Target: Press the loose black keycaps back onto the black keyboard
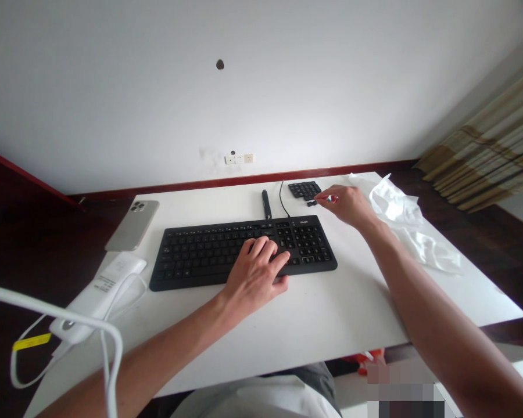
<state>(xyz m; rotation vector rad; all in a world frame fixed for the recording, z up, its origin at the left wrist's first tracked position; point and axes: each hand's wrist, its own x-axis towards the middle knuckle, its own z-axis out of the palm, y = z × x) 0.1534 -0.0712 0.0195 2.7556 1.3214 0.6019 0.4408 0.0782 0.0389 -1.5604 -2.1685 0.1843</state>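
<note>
Your left hand (258, 270) rests, grip apart, on the keyboard (204, 256) mid-frame; your right hand (347, 204) is by the keycaps (304, 189), right of centre, whether clamped I cannot tell.

No word, brand or number can be read with certainty. The keyboard (213, 249) bears a short pale brand mark (304, 222) in its far right corner, too blurred to spell out, and small pale signs on its keys, too tiny to tell. Beyond the keyboard's far right corner, the group of loose keys (303, 190) shows faint pale marks, likewise unreadable. Left of the keyboard, a white block (85, 310) carries several lines of dark print (104, 283), illegible here. Farther left of the keyboard and nearer the person, a yellow tag (32, 341) on a white cable shows no letters clear enough to read.
</note>
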